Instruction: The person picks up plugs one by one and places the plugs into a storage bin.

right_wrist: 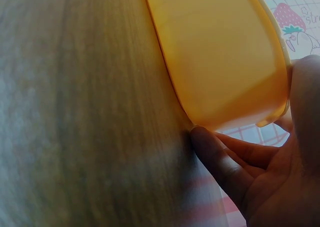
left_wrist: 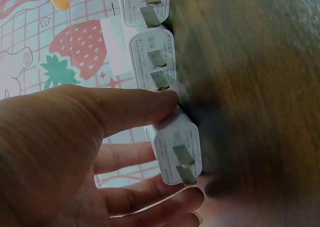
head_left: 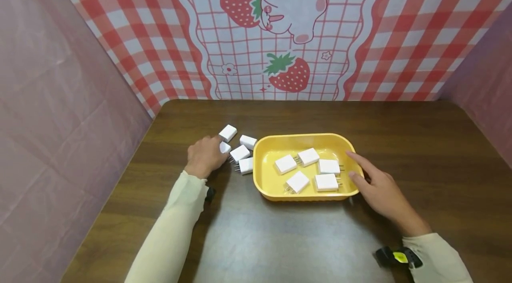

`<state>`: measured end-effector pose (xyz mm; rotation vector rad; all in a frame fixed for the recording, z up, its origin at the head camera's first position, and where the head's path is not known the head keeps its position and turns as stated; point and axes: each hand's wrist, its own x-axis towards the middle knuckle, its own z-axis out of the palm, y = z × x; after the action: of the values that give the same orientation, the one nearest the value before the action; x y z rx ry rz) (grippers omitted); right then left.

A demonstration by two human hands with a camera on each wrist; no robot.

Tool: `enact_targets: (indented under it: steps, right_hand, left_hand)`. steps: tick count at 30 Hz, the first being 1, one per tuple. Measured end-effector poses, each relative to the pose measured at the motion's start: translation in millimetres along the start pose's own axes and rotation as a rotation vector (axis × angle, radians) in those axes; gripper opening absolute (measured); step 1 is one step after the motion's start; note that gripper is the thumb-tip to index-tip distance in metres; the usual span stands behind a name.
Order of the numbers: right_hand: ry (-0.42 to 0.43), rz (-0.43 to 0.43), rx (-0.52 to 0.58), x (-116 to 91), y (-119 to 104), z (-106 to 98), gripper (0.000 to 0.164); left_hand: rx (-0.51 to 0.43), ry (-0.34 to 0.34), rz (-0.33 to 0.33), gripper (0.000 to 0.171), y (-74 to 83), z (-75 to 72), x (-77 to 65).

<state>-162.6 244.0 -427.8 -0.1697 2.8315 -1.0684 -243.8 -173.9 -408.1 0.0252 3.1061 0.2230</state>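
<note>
A: I'm needing counts. What are you getting?

B: I'm counting ten white chargers (head_left: 297, 182). Five are lying inside the yellow tray (head_left: 267, 181), five are sitting outside, bunched by its left end on the wooden table (head_left: 304, 238).

A: Hands?

B: Two. Left hand (head_left: 206, 155) is pinching one outside charger (left_wrist: 177, 154), thumb on one side, fingers on the other. Right hand (head_left: 378, 189) is holding the tray's right end, thumb and fingers about the rim and wall.

A: Anything crowding the left?

B: Yes — four other loose chargers are packing in close. From the left wrist I'm seeing three prong faces in a row, the pinched one included, two prongs each, plus a fourth body behind. Whether they're touching I can't tell.

A: What's standing in the way?

B: Tray wall is standing between the two groups. Left fingers are covering part of the pinched charger in the head view.

A: Surroundings?

B: One patterned cloth (head_left: 400, 52) is hanging behind the table, showing two big strawberries and one white animal. Pink drapes (head_left: 68, 118) are flanking it, one per side. Two pale sleeves (head_left: 168, 225), two dark wrist straps (head_left: 398, 256) — I'm seeing one of each per arm.
</note>
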Motion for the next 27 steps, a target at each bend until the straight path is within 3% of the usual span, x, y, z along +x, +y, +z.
enact_targets:
  steps: [11,27]
  right_hand:
    - [0.004,-0.008,0.011,-0.3,0.9,0.6,0.059]
    - [-0.004,-0.008,0.014,-0.9,0.6,0.6,0.059]
  left_hand:
    - [0.000,-0.007,0.024,0.037,-0.9,-1.4,-1.8]
    - [-0.044,0.038,-0.009,0.049,-4.2,-2.1,-6.2]
